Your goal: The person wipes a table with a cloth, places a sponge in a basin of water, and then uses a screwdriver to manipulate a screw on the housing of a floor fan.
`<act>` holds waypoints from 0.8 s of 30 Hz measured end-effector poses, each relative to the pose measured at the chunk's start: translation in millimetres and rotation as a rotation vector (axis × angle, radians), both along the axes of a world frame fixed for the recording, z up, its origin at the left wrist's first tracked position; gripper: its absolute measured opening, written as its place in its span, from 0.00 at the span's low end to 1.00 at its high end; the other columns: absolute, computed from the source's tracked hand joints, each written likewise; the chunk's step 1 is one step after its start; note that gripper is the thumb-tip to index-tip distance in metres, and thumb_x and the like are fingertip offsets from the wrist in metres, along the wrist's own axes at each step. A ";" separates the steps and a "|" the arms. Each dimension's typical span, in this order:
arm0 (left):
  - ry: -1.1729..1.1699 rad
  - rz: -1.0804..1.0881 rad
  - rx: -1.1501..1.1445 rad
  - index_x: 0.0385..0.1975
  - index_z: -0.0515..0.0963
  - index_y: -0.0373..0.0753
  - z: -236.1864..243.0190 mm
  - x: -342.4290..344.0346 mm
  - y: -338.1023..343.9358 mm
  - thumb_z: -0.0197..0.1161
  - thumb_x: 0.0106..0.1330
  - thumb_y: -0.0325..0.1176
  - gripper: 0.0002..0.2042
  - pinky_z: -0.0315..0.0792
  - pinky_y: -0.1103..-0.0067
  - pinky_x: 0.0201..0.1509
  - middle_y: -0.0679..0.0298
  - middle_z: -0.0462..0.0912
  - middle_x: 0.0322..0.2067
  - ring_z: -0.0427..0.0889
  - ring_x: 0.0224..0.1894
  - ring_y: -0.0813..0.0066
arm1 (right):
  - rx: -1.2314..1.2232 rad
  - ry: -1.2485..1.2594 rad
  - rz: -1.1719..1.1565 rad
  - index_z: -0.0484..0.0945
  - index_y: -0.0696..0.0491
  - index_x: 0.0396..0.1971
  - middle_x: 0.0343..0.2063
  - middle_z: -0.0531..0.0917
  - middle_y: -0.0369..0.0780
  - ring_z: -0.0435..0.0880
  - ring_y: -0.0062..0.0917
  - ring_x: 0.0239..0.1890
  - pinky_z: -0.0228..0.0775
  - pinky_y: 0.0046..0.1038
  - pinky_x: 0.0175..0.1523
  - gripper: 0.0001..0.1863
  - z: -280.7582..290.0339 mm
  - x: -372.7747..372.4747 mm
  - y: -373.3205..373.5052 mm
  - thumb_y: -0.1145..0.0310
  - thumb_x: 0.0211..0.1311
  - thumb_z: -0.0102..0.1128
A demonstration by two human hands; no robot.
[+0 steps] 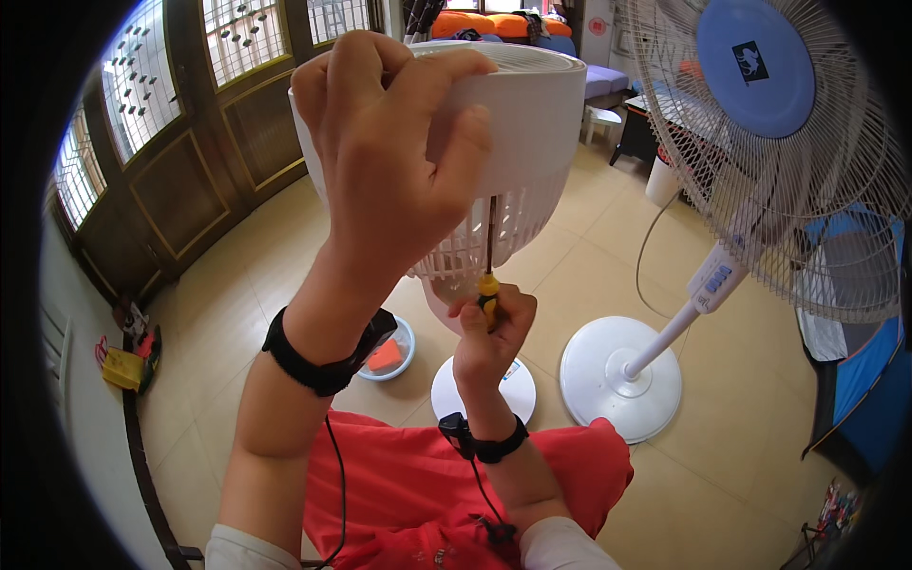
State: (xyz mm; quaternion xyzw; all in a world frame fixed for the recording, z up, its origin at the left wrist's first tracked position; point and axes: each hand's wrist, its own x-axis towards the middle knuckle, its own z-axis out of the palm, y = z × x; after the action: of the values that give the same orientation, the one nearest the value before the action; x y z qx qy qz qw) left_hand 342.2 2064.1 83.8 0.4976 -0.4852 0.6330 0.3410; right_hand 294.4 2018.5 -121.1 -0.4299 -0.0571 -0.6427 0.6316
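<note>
A white fan head [532, 119] with a slatted lower casing stands upright in front of me. My left hand [394, 142] grips its upper rim, fingers bent over the top edge and the thumb against the side wall. Below the casing, my right hand [499, 332] is closed around the yellow and black handle of a screwdriver [488, 288]. The screwdriver's thin shaft points up along the slats, and its tip meets the casing near the bottom of the smooth wall. Any screw there is too small to make out. The fan's round white base [518, 404] rests on the floor beneath.
To the right stands a taller pedestal fan [755, 66] with a wire cage and round base [617, 380]. A light blue basin [407, 356] holds an orange item. Beyond are a blue tent-like fabric [869, 370], dark doors [190, 190] and a white stool [603, 119].
</note>
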 end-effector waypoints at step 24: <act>0.052 -0.012 0.002 0.29 0.82 0.46 -1.6 -7.0 1.5 0.62 0.47 0.33 0.09 0.56 0.73 0.46 0.66 0.65 0.28 0.61 0.38 0.66 | 0.121 -0.324 1.727 0.64 0.59 0.40 0.13 0.66 0.35 0.62 0.17 0.13 0.54 0.17 0.17 0.18 -13.3 -10.9 -47.2 0.56 0.71 0.39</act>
State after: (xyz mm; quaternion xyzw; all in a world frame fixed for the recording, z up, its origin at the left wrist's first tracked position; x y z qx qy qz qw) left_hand 335.2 2065.6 82.2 0.5111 -0.4798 0.6174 0.3569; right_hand 283.6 1971.3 -134.4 -0.1059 -0.4169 0.0042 0.9027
